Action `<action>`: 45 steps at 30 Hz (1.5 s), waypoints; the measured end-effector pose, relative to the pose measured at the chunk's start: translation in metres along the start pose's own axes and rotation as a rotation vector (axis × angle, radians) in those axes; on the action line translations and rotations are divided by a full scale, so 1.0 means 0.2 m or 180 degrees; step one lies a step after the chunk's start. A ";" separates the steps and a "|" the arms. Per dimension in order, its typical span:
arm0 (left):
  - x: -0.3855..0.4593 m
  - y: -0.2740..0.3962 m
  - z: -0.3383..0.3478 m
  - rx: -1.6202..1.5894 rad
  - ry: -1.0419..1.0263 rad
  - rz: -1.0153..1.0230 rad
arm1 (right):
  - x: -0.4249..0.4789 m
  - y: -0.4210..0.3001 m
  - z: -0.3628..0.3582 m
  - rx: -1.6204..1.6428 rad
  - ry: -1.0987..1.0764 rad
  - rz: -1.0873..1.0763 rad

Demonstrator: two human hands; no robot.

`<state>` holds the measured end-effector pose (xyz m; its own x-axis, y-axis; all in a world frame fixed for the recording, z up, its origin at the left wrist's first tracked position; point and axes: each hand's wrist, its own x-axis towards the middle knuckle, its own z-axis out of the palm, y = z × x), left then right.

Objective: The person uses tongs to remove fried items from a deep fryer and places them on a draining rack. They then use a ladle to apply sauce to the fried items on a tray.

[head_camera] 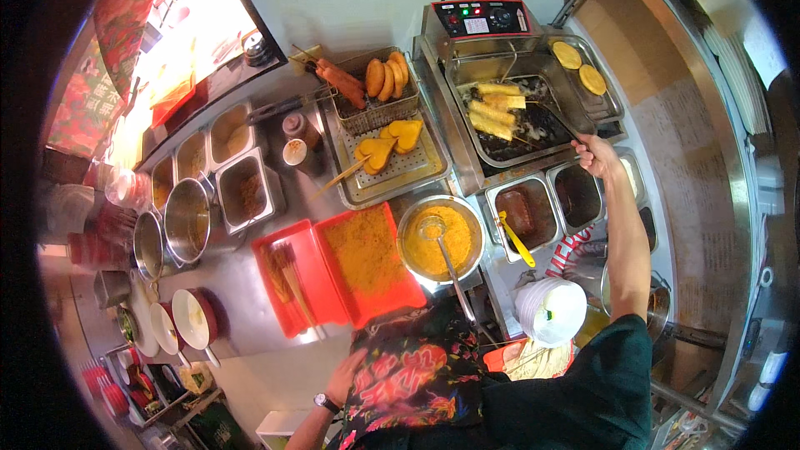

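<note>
My right hand [597,155] grips a thin dark utensil [559,120], perhaps tongs, which reaches over the electric deep fryer [450,75]. In its bubbling oil float several pale yellow rolls on skewers [494,119]. My left hand [347,376], with a watch on the wrist, is low at my side against the floral apron [412,369]; its fingers are partly hidden. Left of the fryer, heart-shaped yellow pieces on sticks [381,149] lie on a perforated tray [359,190]. A wire fry basket [375,115] above them holds browned rings [386,77] and sausages on sticks [342,82].
Red trays [369,250] with crumbs and brushes stand beside a steel bowl of yellow crumbs [459,219] with a ladle [445,250]. Sauce pans [522,212], stacked white bowls [553,309] and a yellow spatula [517,240] are right. Steel containers [245,194] and pots [187,220] stand left.
</note>
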<state>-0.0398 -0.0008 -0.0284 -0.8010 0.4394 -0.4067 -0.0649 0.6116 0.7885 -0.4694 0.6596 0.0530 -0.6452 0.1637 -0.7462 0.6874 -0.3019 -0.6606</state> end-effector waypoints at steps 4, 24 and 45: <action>0.02 0.04 -0.01 -0.0116 -0.0021 -0.0163 | -0.02 0.03 -0.01 0.0051 -0.0044 -0.0053; -0.05 0.02 0.07 0.0170 0.0027 0.0095 | 0.30 0.11 0.23 -0.0087 0.0232 -0.0461; -0.02 0.01 -0.04 0.0084 -0.0084 0.0281 | -0.54 0.57 0.21 -0.0983 0.0928 -0.1976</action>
<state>-0.0411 -0.0069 -0.0223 -0.7869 0.5094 -0.3484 0.0214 0.5867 0.8095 -0.3349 0.5684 0.0617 -0.8598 0.4732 -0.1921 0.3159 0.1971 -0.9281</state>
